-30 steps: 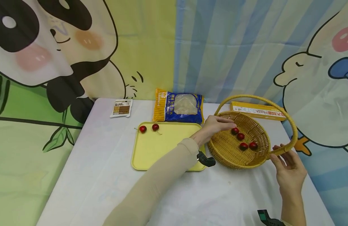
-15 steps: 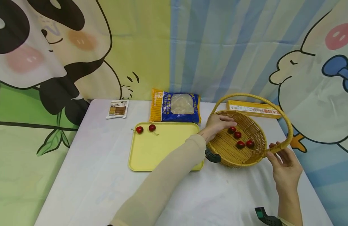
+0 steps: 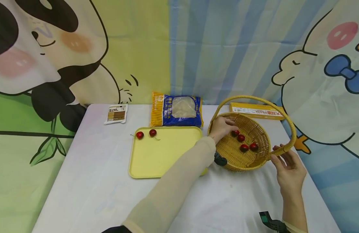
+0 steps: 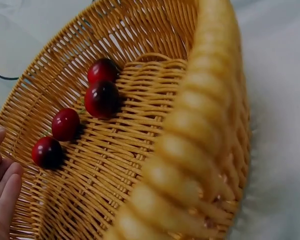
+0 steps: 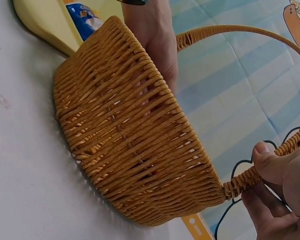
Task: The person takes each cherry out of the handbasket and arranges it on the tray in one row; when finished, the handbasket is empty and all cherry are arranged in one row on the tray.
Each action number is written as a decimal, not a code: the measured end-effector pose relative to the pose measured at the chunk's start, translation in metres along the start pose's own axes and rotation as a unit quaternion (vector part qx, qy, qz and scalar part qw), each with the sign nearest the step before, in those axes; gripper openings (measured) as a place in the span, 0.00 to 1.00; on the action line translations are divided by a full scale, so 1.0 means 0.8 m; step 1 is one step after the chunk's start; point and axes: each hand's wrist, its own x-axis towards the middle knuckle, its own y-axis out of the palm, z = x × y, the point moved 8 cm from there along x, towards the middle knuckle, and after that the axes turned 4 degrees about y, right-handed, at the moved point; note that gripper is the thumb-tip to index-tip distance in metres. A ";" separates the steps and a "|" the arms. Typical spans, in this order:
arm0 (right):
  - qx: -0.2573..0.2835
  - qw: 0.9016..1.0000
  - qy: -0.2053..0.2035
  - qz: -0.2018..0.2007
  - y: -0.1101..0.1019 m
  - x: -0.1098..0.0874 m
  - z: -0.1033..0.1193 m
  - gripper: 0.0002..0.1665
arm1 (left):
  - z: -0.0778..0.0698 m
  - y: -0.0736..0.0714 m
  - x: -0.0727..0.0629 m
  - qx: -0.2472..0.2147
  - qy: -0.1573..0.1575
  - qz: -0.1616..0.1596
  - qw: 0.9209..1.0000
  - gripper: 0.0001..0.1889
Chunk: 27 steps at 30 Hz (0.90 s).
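Observation:
My left hand [image 3: 221, 129] reaches over the left rim into a round wicker basket [image 3: 236, 160], its fingertips beside one of several dark red cherries [image 3: 244, 148]. In the left wrist view its fingers [image 4: 7, 192] show at the left edge, apart from the nearest cherry [image 4: 47, 152]. My right hand [image 3: 291, 174] pinches the foot of the basket's arched handle [image 3: 293, 132], thumb on one side and fingers on the other, as the right wrist view also shows. Two more cherries, one [image 3: 139, 135] and another [image 3: 152, 132], lie at the back left of a yellow tray [image 3: 156, 161].
Behind the tray lies a blue and orange food bag [image 3: 182, 111]. A small white and brown packet [image 3: 116, 114] is at the back left, and a yellow pasta box [image 3: 256, 111] stands behind the basket. A printed curtain [image 3: 197, 48] closes off the table's back.
The left hand and forearm have shifted right and further into the basket. The right hand keeps its hold on the handle. The whole head view has drifted, moving the scene left.

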 end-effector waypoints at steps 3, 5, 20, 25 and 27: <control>0.000 1.000 0.005 0.002 0.001 0.001 0.000 0.32 | 0.004 0.002 0.006 0.012 -0.005 0.001 1.000 0.13; 0.000 1.000 0.005 0.004 0.002 0.002 0.000 0.32 | 0.006 0.003 0.010 0.015 -0.011 -0.001 1.000 0.13; -0.007 1.000 0.011 -0.001 0.001 0.002 -0.002 0.32 | 0.014 0.018 0.032 0.075 -0.049 0.045 0.995 0.18; -0.017 1.000 0.001 0.003 0.002 -0.001 0.000 0.32 | 0.017 0.025 0.041 0.096 -0.057 0.056 0.992 0.18; -0.020 1.000 0.000 0.003 0.002 -0.001 0.001 0.32 | 0.017 0.027 0.043 0.094 -0.056 0.057 0.992 0.18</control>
